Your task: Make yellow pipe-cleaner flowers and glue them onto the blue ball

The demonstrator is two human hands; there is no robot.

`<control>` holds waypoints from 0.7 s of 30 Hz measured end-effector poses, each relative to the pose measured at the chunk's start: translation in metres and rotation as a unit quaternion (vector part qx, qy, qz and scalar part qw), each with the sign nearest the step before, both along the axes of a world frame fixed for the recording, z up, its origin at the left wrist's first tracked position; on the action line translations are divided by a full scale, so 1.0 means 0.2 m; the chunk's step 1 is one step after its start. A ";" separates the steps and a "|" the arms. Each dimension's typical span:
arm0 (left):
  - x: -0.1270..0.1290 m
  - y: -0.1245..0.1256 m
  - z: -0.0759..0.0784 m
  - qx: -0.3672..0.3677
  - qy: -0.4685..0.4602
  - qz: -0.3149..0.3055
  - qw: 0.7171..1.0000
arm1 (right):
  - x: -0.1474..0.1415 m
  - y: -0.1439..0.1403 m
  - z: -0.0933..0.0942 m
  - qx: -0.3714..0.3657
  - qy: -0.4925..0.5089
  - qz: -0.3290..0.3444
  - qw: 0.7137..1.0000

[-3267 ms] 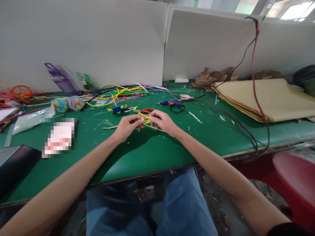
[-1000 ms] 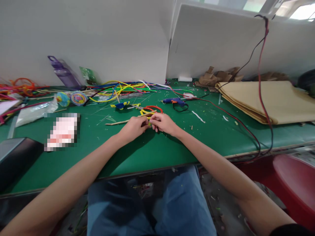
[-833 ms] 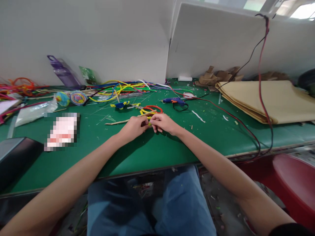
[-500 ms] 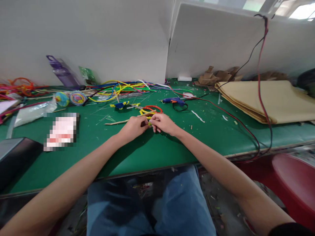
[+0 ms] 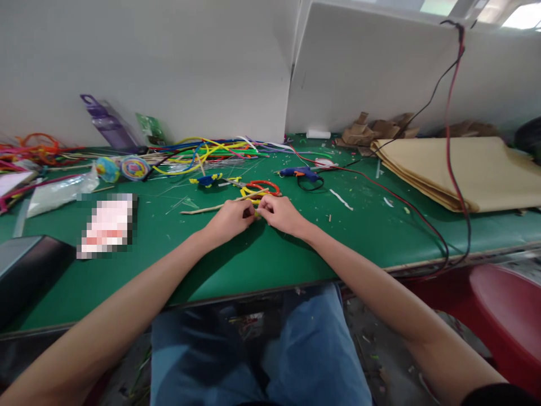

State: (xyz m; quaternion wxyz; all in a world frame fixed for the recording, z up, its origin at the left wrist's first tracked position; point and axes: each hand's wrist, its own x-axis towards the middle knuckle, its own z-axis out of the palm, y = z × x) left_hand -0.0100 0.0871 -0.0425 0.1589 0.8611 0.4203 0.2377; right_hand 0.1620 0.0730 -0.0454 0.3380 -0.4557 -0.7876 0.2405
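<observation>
Green table (image 5: 262,265): left hand (image 5: 228,219) and right hand (image 5: 282,214), each grip pinched shut on the yellow pipe cleaner (image 5: 252,194) between them.

A green surface (image 5: 262,259) carries a heap of coloured pipe cleaners (image 5: 203,152) along its far edge, a blue glue gun (image 5: 300,173), red-handled scissors (image 5: 260,187), a thin wooden stick (image 5: 207,208), a clear plastic bag (image 5: 59,192), folded tan sheets (image 5: 465,169) at the right, and red and black cables (image 5: 422,220).

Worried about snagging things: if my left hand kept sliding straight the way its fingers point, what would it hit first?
Most likely your right hand, which meets the left hand fingertip to fingertip over the small yellow fuzzy wire piece.
</observation>
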 end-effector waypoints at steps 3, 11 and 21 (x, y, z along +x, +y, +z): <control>0.00 0.00 0.00 0.006 0.002 0.001 1.000 | 0.00 0.00 -0.02 0.064 -0.026 0.008 0.998; -0.01 0.01 -0.02 -0.055 -0.040 -0.007 0.998 | 0.01 0.00 -0.02 0.091 -0.080 0.025 0.992; 0.02 -0.01 0.02 -0.111 -0.087 -0.008 0.990 | 0.00 0.01 -0.03 0.052 0.029 -0.008 0.998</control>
